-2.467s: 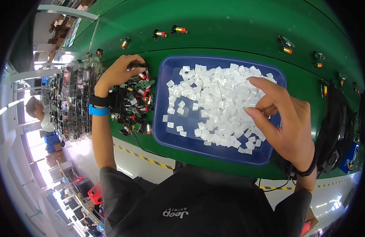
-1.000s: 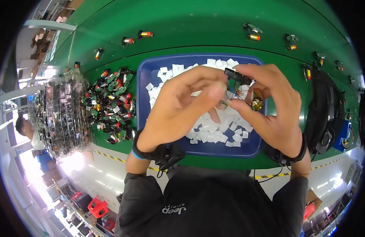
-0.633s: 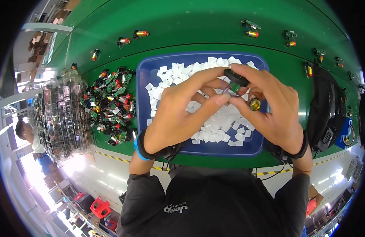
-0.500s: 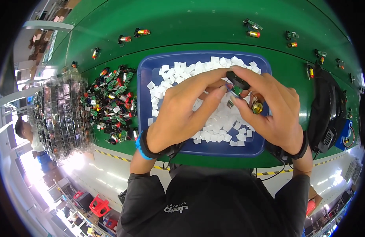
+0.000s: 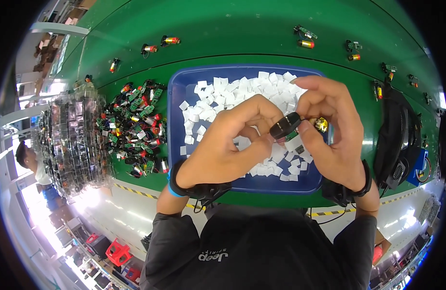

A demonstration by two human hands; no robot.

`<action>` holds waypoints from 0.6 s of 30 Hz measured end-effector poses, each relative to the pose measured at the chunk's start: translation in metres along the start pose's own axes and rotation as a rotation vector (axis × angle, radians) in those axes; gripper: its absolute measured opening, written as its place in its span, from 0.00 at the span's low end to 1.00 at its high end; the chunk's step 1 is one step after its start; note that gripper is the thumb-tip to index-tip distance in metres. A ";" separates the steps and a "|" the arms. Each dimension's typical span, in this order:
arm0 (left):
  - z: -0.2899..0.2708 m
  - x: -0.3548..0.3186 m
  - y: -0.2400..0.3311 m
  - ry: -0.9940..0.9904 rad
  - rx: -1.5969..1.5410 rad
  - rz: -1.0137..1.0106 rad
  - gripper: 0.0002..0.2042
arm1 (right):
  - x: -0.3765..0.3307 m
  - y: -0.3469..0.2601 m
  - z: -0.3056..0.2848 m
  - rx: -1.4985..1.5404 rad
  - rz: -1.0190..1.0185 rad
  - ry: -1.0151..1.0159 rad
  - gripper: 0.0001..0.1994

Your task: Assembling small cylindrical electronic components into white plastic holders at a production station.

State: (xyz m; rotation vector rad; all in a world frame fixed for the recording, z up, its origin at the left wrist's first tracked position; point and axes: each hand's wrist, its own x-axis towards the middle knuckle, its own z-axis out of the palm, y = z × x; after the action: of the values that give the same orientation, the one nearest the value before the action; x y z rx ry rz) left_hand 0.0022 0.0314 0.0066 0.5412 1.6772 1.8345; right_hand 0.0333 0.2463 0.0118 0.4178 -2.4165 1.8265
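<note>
Above a blue tray of small white squares, both hands hold one small electronic assembly. My left hand pinches the black oval part between thumb and fingers. On its other side, my right hand has its thumb and fingers closed by the part's end and the green circuit board. A shiny gold piece shows between the right fingers, partly hidden. A white square appears against the board below the black part; whether it is stuck on I cannot tell.
Left of the tray lies a heap of circuit boards with red and yellow cylinders. Stacked clear plastic trays stand beyond it. Similar assemblies are scattered across the green table. A black bag lies at right; a person is far left.
The black part has turned from steep to nearly level and come down slightly. The left fingers have shifted onto its left end. A white square now shows by the board.
</note>
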 end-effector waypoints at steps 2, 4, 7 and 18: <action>0.002 0.002 0.001 0.024 0.031 0.001 0.16 | 0.001 0.002 -0.003 -0.012 0.022 -0.025 0.29; 0.003 0.003 0.002 0.072 0.094 -0.004 0.16 | 0.002 0.001 -0.004 -0.018 0.034 -0.036 0.30; 0.003 0.006 0.011 0.051 0.098 0.009 0.16 | 0.003 -0.004 -0.005 -0.012 0.086 -0.094 0.32; -0.012 0.004 0.003 0.039 -0.038 -0.152 0.11 | 0.012 -0.004 -0.018 -0.254 -0.230 -0.006 0.35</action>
State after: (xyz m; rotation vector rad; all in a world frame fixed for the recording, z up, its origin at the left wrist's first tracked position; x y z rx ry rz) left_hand -0.0093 0.0246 0.0072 0.3543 1.6573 1.7734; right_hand 0.0208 0.2604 0.0231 0.6448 -2.4422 1.4076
